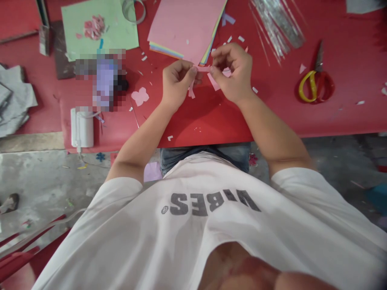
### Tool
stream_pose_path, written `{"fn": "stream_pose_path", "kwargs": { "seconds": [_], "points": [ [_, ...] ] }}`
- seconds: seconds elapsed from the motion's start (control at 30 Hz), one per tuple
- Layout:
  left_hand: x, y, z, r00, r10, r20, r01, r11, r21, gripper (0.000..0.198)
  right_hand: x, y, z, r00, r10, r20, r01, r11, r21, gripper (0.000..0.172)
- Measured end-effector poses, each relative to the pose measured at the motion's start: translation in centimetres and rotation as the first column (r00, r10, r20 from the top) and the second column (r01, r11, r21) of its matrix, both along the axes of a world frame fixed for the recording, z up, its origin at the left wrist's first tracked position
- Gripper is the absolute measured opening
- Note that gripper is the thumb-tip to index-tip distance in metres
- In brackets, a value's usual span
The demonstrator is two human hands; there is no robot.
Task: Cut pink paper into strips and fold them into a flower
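Between my two hands a narrow pink paper strip [204, 69] is stretched level above the red table [211, 121]. My left hand [179, 82] pinches one end with thumb and finger, and a pink tail hangs below that hand. My right hand [234, 72] pinches the other end with thumb and forefinger. Just beyond the hands lies a stack of coloured paper [184, 28], pink on top. A pink paper scrap [214, 81] is partly hidden under my right hand. To the left lies a pink flower-shaped cutout [140, 96].
Scissors [317, 78] with yellow and red handles lie at the right. Silvery strips [279, 30] lie at the back. At the left are a green sheet [117, 38] with pink pieces, a tape roll [133, 20], a white power bank [82, 128] and a blurred-out object. Paper bits are scattered about.
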State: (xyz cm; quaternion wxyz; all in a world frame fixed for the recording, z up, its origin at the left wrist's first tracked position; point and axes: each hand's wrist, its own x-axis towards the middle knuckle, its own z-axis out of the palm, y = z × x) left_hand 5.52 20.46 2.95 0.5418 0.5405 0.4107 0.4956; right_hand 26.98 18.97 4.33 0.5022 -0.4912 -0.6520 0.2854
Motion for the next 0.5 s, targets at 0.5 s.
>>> {"fn": "stream_pose_path", "kwargs": {
  "seconds": [0.5],
  "points": [
    [0.0,0.5,0.0,0.988,0.131,0.085,-0.138,0.987,0.084,0.023,-0.1,0.8,-1.3,0.995,0.042,-0.087,-0.049,0.996,-0.072,0.062]
  ]
}}
